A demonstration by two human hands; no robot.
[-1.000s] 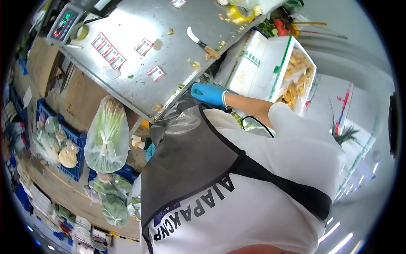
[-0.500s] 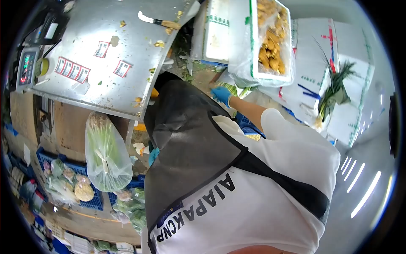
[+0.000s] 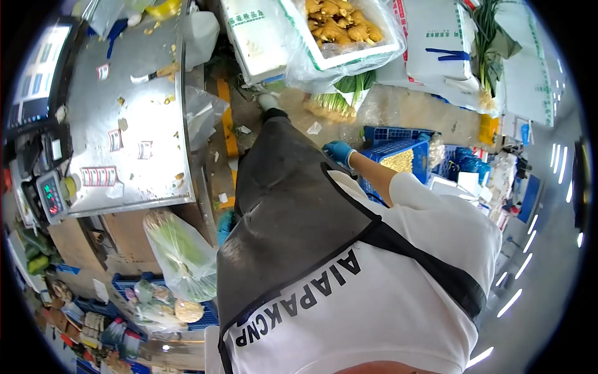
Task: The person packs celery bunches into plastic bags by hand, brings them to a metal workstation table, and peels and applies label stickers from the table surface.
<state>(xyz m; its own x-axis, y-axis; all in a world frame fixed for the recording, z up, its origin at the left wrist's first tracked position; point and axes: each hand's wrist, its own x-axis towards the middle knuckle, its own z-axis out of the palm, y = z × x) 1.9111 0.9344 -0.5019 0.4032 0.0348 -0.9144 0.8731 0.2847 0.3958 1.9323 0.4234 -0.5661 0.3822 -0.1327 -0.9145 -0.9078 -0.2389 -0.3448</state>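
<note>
My right hand (image 3: pixel 339 152), in a blue glove, hangs beside the dark apron (image 3: pixel 280 193) with its fingers loosely apart. Nothing shows in it. Nearest to it is a blue crate (image 3: pixel 381 149) holding pale yellow sprouts (image 3: pixel 398 161), a little to its right. My left hand (image 3: pixel 225 227), also blue-gloved, is mostly covered by the apron's left edge, so its fingers are hidden. Close by it hangs a clear bag of long green vegetables (image 3: pixel 180 252), below the edge of the metal table (image 3: pixel 149 181).
On the table lie a curved knife (image 3: pixel 152 75), a strip of labels (image 3: pixel 98 176) and scraps; a scale (image 3: pixel 51 196) stands at its corner. Ahead are a foam box (image 3: pixel 361 57) of ginger (image 3: pixel 339 22), leafy greens (image 3: pixel 339 103) on the floor and white boxes (image 3: pixel 436 37).
The view has shifted and turned: the table now lies further left, the ginger box higher up. More of the sprout crate shows on the right. My right hand stays at my side.
</note>
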